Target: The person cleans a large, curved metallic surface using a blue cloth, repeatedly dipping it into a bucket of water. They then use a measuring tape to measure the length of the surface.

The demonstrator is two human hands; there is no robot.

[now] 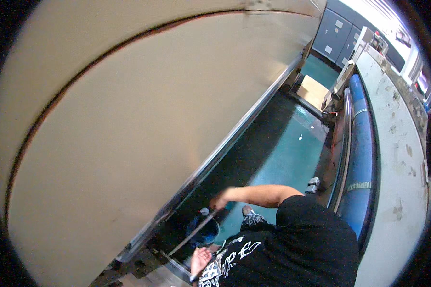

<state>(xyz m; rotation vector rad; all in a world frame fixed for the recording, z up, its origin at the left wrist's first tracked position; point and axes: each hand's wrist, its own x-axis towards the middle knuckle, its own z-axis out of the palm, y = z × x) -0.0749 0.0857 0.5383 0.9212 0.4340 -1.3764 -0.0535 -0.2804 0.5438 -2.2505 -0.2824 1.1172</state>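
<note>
**Rod held over a bucket beside the big panel**

The right hand [219,201] is closed around the upper end of a thin rod [192,234], which slants down and to the left, its lower part crossing over a dark blue bucket [203,232] on the green floor [282,153]. The left hand [199,260] sits low near the frame's bottom, palm up and fingers loosely spread; it seems to hold a small dark thing at the wrist side, though blur makes that unsure. The bucket stands just beside the metal lower edge [225,143] of a large beige panel [129,119]. To the right runs a blue roller [361,158] along a pale, stained machine side [397,158]. A shoe [246,209] shows near the bucket.
</note>
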